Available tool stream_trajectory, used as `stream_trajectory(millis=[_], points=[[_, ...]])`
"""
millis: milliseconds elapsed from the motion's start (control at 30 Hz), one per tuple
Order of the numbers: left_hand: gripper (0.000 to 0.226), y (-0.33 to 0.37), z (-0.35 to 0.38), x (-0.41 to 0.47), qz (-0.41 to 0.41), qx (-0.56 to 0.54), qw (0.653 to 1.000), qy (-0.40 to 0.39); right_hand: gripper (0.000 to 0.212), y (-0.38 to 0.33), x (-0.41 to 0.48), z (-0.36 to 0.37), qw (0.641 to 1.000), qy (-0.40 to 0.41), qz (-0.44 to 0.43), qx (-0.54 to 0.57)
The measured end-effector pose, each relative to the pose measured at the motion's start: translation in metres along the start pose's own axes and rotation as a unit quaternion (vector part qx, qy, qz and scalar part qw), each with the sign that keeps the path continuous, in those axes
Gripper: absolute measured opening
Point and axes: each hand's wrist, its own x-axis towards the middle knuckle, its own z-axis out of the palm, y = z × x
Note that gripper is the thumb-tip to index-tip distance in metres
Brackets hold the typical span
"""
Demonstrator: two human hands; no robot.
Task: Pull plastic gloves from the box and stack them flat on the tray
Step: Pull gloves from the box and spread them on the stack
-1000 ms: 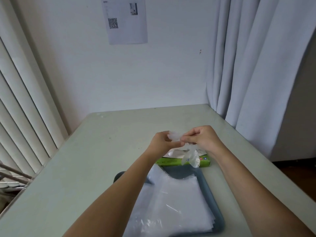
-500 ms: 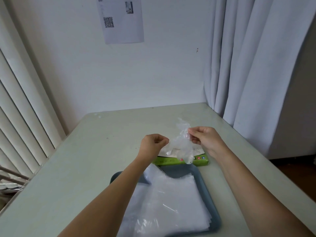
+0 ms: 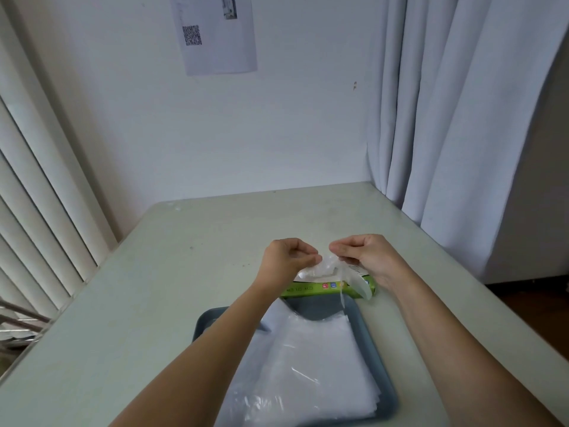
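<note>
Both hands are raised over the far end of the tray (image 3: 314, 308), close together, with a thin clear plastic glove (image 3: 323, 268) stretched between them. The left hand (image 3: 289, 260) has its fingers curled in and pinches one crumpled end of the glove at the fingertips. The right hand (image 3: 366, 257) is curled the same way and pinches the other end. Part of the glove hangs loose below the right hand, down in front of the green box (image 3: 308, 290).

The box lies flat on the table (image 3: 154, 303), just beyond the tray's far rim, and white plastic shows on its top under the hands. The tray is dark blue-grey and holds a flat pile of clear gloves (image 3: 317, 365) that covers most of it, with the left forearm crossing over its left side.

Pale curtains (image 3: 462, 118) hang to the right, slatted blinds (image 3: 37, 180) stand to the left, and a sheet of paper (image 3: 215, 35) with a square code is stuck on the wall
</note>
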Motion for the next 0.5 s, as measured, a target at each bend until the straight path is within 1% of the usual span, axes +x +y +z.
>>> stream_trajectory(millis=[100,167,233,267,300,333,400,433,500], points=[[0.018,-0.004,0.001,-0.002,0.001,0.035,0.999,-0.030,0.003,0.004,0.003,-0.002,0.999,0.018,-0.026,-0.005],[0.018,-0.005,0.001,-0.003,0.003,0.039,0.999,-0.036,0.006,0.003,0.001,-0.004,0.998,0.011,-0.057,-0.010],[0.017,-0.006,-0.001,-0.003,0.007,0.040,0.999,-0.026,0.023,0.000,-0.002,-0.009,0.994,-0.038,-0.079,-0.068],[0.016,-0.006,-0.001,-0.003,0.009,0.041,0.999,-0.020,0.035,-0.001,-0.002,-0.012,0.986,-0.073,-0.078,-0.125],[0.015,-0.006,-0.002,-0.003,0.012,0.044,0.999,-0.015,0.041,-0.002,-0.004,-0.014,0.974,-0.100,-0.076,-0.190],[0.014,-0.005,-0.002,-0.003,0.015,0.047,0.999,-0.010,0.039,-0.001,-0.004,-0.014,0.960,-0.111,-0.079,-0.245],[0.010,-0.004,-0.001,-0.003,0.025,0.040,0.999,-0.001,0.018,0.000,-0.003,-0.015,0.945,-0.086,-0.104,-0.299],[0.013,-0.003,-0.001,-0.005,0.033,0.035,0.999,-0.001,0.011,0.000,-0.003,-0.015,0.944,-0.067,-0.115,-0.303],[0.027,-0.003,0.001,-0.008,0.062,0.060,0.996,-0.013,0.004,0.001,-0.002,-0.013,0.946,-0.046,-0.125,-0.295]])
